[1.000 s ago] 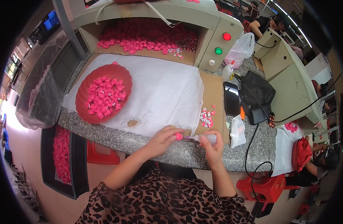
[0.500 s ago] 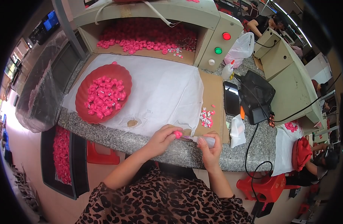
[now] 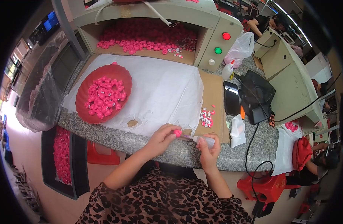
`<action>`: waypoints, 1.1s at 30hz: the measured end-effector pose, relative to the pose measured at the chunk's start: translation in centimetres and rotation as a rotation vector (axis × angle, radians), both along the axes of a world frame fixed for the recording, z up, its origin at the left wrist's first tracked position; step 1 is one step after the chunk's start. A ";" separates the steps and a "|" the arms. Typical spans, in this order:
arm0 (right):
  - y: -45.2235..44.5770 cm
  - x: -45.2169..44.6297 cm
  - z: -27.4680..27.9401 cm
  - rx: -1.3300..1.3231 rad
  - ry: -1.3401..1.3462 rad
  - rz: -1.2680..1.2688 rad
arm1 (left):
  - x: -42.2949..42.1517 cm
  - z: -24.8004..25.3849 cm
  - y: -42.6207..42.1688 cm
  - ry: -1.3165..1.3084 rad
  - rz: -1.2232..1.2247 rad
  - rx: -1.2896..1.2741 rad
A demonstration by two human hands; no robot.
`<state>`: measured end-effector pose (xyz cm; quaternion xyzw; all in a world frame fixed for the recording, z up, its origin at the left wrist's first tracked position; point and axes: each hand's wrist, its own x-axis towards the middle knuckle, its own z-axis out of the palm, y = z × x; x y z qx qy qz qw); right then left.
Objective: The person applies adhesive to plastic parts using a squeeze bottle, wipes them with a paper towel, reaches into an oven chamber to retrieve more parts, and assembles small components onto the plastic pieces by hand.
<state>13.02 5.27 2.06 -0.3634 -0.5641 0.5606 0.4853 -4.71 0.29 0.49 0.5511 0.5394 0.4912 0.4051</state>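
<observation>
Between the thumb and fingers of my left hand is a small round pink plastic piece. My right hand grips a translucent squeeze bottle with a thin nozzle. The bottle lies nearly level, its tip pointing left at the pink piece; whether they touch I cannot tell. Both hands are above the table's front edge. To the left, a red scalloped bowl holds a heap of similar pink pieces. Just beyond my right hand, small pink and white bits lie on cardboard.
White paper covers the middle of the granite table. Behind stands a beige machine with pink pieces inside. A phone, a black pouch and a white-bodied bottle are at right. A dark crate stands low left.
Both hands stay almost in place. The pink piece in my left hand has shifted very slightly upward, with the bottle still held toward it.
</observation>
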 end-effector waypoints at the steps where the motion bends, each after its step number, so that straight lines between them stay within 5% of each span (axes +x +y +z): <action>1: 0.0 0.0 -0.1 -0.006 0.010 -0.001 | 0.1 0.0 0.0 0.000 -0.001 0.000; 6: -0.4 -0.3 -0.1 -0.009 0.002 -0.021 | 0.6 -1.4 0.1 -0.327 0.062 0.022; 17: -1.0 0.0 -1.6 0.356 -0.211 -0.025 | 1.0 -1.0 -0.2 -0.134 0.200 0.097; 24: -0.9 -0.1 -1.6 0.330 -0.195 -0.034 | 1.0 -1.2 -0.1 -0.154 0.198 0.091; 29: -0.3 -0.3 0.0 -0.362 0.458 0.041 | 0.8 -1.3 -0.1 -0.239 0.164 0.072; 33: 0.4 1.3 1.0 -0.526 0.455 0.123 | 0.7 -0.3 -0.5 -0.436 0.082 -0.149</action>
